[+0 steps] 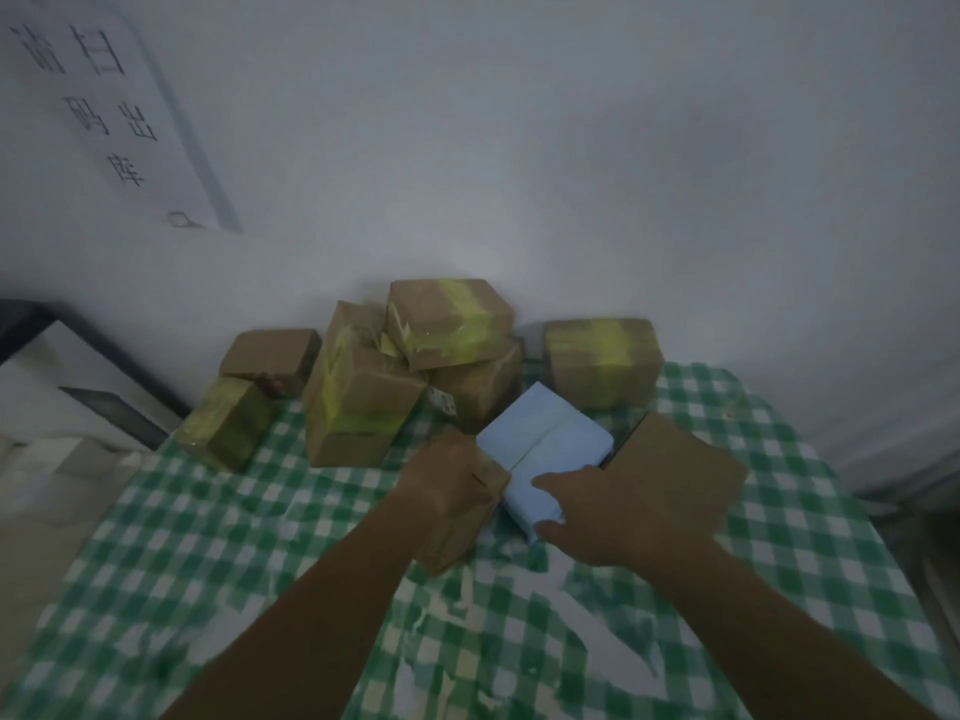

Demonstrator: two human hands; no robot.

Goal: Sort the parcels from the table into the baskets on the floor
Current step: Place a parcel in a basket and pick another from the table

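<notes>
Two bare forearms reach forward from the bottom of the frame over a surface [218, 537] covered by a green-and-white checked cloth. The left hand [448, 480] lies on top of a small brown cardboard parcel [462, 532], fingers bent down over its far edge; the picture is dim and blurred, so how firmly it grips cannot be told. The right hand [618, 517] rests partly on a pale blue wrapped parcel [543, 449], thumb and forefinger spread across its near corner, while the rest of the hand lies against a flat brown cardboard parcel [680, 459] just to the right. The blue parcel sits between the two brown ones, touching both.

Beyond the hands, a heap of brown cardboard boxes [410, 366] bound with yellow-green tape is stacked against a white wall [571, 148] at the far edge of the surface. One taped box [449, 322] sits tilted on top of the heap. A separate taped box [602, 363] stands to the right of the heap, and a smaller green-wrapped parcel [226, 426] lies at the left end. A white paper sign [109, 111] with dark printed characters hangs on the wall at upper left.
</notes>
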